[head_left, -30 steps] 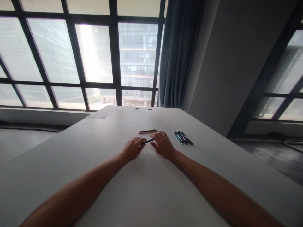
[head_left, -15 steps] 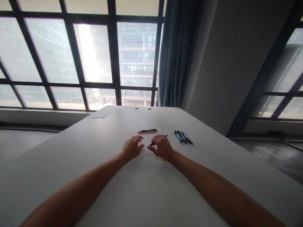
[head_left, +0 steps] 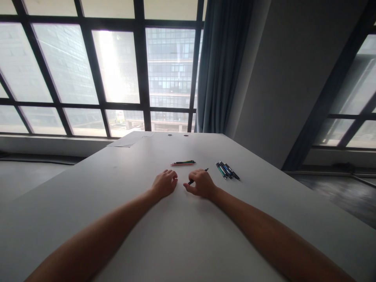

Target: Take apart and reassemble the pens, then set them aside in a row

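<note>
My right hand (head_left: pixel 202 184) is closed around a dark pen (head_left: pixel 192 181), its thumb and fingers gripping it low over the table. The pen's far tip sticks out behind the knuckles, up and to the right; the middle is hidden by the fingers. My left hand (head_left: pixel 164 183) rests on the tabletop just left of it, fingers curled in and thumb close to the index finger; I see nothing in it. Beyond both hands lies a small group of coloured pens (head_left: pixel 183 163), pink, green and dark. Several dark, blue and green pens (head_left: pixel 227 170) lie side by side on the right.
The white table (head_left: pixel 141 243) stretches away to the windows (head_left: pixel 170 70). Sheets of paper (head_left: pixel 123 141) lie at its far left corner, and two dark round fittings (head_left: pixel 186 135) sit near the far edge. A blue curtain (head_left: pixel 220 78) hangs behind.
My left hand's thumb and fingers have drawn together from a wider gap. My right hand has shifted very slightly, still holding the pen, whose near end sits a little differently.
</note>
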Demonstrator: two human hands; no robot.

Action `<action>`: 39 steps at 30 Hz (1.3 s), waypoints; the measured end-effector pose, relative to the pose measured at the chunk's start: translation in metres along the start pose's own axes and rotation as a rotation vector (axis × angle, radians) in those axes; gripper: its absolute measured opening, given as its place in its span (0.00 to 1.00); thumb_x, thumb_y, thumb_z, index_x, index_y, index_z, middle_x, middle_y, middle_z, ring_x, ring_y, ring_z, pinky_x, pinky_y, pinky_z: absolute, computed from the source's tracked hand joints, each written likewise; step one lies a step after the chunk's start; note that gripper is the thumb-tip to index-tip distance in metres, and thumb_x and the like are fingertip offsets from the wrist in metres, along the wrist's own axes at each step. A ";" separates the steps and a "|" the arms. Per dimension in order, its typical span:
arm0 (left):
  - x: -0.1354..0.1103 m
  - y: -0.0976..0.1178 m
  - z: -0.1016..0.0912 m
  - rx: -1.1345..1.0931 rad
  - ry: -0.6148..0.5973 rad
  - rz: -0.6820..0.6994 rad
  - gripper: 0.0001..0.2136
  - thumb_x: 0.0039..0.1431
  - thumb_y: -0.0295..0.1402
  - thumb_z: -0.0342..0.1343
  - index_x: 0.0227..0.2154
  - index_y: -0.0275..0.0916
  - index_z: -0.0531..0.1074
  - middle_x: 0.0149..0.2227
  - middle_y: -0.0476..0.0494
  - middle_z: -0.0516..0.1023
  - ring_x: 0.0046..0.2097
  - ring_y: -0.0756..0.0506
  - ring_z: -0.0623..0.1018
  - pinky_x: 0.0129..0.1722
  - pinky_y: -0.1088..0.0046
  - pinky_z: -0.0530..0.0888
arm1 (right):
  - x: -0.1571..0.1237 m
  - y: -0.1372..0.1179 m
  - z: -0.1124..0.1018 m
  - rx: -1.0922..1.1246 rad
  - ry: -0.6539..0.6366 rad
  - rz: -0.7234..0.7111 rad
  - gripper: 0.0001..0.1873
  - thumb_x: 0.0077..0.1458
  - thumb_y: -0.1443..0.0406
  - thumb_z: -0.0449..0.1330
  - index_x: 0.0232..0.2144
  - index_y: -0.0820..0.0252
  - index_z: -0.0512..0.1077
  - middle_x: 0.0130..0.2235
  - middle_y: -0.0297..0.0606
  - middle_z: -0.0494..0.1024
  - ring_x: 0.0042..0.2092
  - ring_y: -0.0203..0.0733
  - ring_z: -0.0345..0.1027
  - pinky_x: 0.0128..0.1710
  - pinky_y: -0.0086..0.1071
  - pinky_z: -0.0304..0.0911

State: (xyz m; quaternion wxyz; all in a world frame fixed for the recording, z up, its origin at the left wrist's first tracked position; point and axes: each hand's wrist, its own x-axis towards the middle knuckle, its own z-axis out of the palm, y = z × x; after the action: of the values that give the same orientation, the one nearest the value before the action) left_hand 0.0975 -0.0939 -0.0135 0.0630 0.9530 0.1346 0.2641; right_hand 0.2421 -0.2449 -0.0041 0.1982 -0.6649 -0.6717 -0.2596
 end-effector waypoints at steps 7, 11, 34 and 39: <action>0.000 0.005 -0.006 0.035 -0.049 -0.023 0.07 0.60 0.32 0.49 0.35 0.41 0.72 0.36 0.44 0.77 0.42 0.44 0.74 0.41 0.70 0.71 | 0.001 0.002 0.001 -0.014 -0.014 -0.054 0.26 0.55 0.44 0.56 0.21 0.61 0.65 0.25 0.38 0.70 0.29 0.39 0.60 0.33 0.33 0.48; -0.001 0.004 -0.004 0.037 -0.035 -0.004 0.07 0.61 0.32 0.49 0.34 0.41 0.72 0.36 0.44 0.77 0.42 0.44 0.74 0.40 0.70 0.72 | 0.000 0.001 0.004 -0.041 0.030 -0.088 0.20 0.63 0.57 0.49 0.21 0.60 0.64 0.26 0.39 0.70 0.31 0.40 0.59 0.35 0.35 0.50; 0.001 0.003 -0.003 0.050 -0.070 0.009 0.10 0.62 0.32 0.46 0.34 0.40 0.74 0.39 0.42 0.77 0.44 0.43 0.73 0.41 0.70 0.73 | 0.038 0.083 -0.103 1.831 0.733 0.855 0.30 0.58 0.44 0.41 0.15 0.56 0.54 0.12 0.25 0.46 0.14 0.30 0.37 0.12 0.25 0.41; 0.001 0.003 -0.003 0.036 -0.070 0.008 0.10 0.62 0.32 0.47 0.34 0.40 0.74 0.39 0.42 0.77 0.45 0.44 0.73 0.41 0.70 0.73 | 0.038 0.082 -0.100 1.837 0.725 0.847 0.29 0.58 0.45 0.41 0.14 0.56 0.55 0.11 0.25 0.47 0.14 0.30 0.38 0.12 0.26 0.41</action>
State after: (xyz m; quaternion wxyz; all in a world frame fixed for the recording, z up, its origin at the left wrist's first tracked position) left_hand 0.0977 -0.0958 -0.0103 0.0495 0.9632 0.1330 0.2283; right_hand 0.3140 -0.2779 0.1049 0.8834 -0.3236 -0.2258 0.2527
